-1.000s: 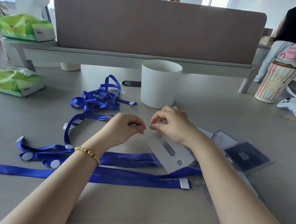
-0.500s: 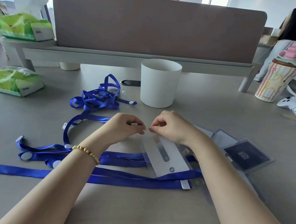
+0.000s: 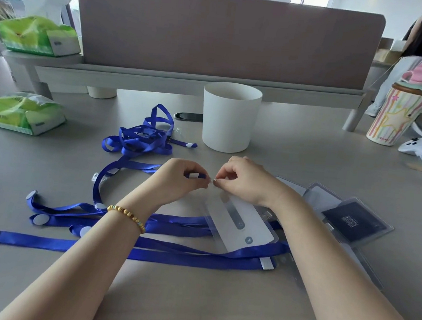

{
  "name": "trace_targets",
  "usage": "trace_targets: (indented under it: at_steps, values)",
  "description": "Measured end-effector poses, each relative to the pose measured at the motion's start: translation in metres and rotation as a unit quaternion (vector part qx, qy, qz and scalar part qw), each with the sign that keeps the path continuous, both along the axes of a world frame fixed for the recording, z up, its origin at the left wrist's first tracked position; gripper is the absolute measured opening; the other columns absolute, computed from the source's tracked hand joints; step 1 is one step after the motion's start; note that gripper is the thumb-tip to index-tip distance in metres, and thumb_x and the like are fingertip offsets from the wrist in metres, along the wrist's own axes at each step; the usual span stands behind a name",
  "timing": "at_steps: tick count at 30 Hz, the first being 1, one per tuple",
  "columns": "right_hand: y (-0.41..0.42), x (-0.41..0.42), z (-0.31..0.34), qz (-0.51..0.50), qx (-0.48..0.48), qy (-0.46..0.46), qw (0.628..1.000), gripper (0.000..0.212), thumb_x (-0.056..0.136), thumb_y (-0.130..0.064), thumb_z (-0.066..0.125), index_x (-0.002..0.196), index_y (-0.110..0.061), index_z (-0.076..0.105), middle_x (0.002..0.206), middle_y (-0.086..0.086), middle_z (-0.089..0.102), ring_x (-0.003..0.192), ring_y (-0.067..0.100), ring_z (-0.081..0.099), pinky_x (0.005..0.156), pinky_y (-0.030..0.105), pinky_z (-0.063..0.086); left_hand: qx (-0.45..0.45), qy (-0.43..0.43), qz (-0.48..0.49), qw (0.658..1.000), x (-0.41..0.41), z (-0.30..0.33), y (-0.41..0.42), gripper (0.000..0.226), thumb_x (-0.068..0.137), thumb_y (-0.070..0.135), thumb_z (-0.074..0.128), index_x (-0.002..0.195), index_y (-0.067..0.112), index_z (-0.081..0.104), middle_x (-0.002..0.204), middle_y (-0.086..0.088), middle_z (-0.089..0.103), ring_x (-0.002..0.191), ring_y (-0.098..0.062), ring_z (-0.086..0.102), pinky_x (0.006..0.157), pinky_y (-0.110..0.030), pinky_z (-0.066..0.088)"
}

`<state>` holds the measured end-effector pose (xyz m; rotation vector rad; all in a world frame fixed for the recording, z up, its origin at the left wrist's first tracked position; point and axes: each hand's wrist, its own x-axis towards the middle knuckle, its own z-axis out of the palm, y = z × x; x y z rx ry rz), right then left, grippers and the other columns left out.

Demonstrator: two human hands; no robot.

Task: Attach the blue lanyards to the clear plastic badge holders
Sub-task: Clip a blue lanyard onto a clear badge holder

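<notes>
Badge holder (image 3: 237, 220) has swung nearer; right hand (image 3: 244, 181) pinches it, left hand (image 3: 179, 180) one lanyard end (image 3: 195, 175) (both fingers curled).

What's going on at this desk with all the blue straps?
A person is fitting lanyards to badge holders. Their left hand pinches the end of a blue lanyard, and their right hand pinches the top edge of a clear badge holder. The two ends meet but don't look joined yet. More lanyards lie on the table.

hands (image 3: 179, 180) pinch lanyard (image 3: 198, 176), holder (image 3: 240, 222).
</notes>
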<state>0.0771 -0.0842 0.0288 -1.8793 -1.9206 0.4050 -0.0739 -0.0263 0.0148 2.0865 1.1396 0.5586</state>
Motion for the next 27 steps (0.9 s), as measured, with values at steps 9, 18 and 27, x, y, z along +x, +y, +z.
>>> trace_targets:
  at_steps: [9,18,27]
  values:
    - [-0.0007,-0.0002,0.0006,0.007,0.009,-0.012,1.0,0.02,0.09,-0.033,0.055,0.097,-0.017,0.066,0.094,-0.002,0.049,0.092,0.013,0.042,0.085,0.029,0.033,0.024,0.019,-0.01,0.999,-0.0025,0.0008,-0.0008,0.015,0.088,0.025,0.059,0.097,0.02,0.07,0.084,0.0,0.065,0.068,-0.012,0.051,0.061,-0.023,0.041]
    - [-0.002,0.0003,0.0003,0.021,-0.008,0.011,1.0,0.019,0.089,-0.033,0.057,0.096,-0.017,0.065,0.097,-0.001,0.051,0.101,0.017,0.047,0.094,0.036,0.037,0.039,0.028,-0.02,0.999,-0.002,0.0005,-0.0031,0.011,0.088,0.022,0.058,0.087,0.023,0.069,0.09,-0.009,0.068,0.073,-0.019,0.053,0.066,-0.028,0.041]
    - [0.0017,0.0022,-0.0038,0.034,0.011,0.032,0.999,0.009,0.088,-0.027,0.058,0.086,-0.02,0.063,0.085,-0.007,0.045,0.095,0.016,0.047,0.094,0.036,0.037,0.033,0.007,-0.024,0.999,-0.0022,-0.0002,-0.004,0.01,0.087,0.021,0.059,0.086,0.023,0.069,0.092,-0.009,0.069,0.074,-0.024,0.055,0.067,-0.033,0.045]
